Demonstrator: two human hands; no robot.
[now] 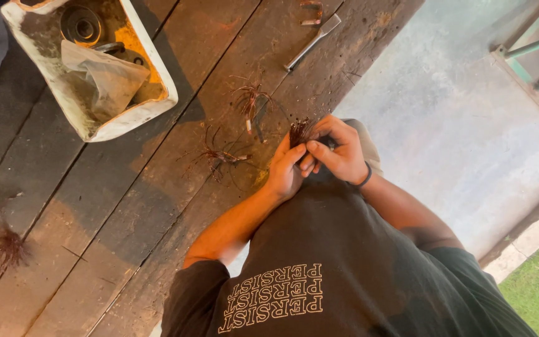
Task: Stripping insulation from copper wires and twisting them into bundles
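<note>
On a worn wooden desk (126,206), both hands are pinching one copper wire bundle (299,131): left hand (286,170) at seven o'clock, right hand (338,151) at four.

Four wire bundles (299,130) (one held)

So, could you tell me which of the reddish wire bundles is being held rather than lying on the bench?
The bundle pinched between the left hand and right hand; the other tangles lie loose on the wooden bench.
</note>
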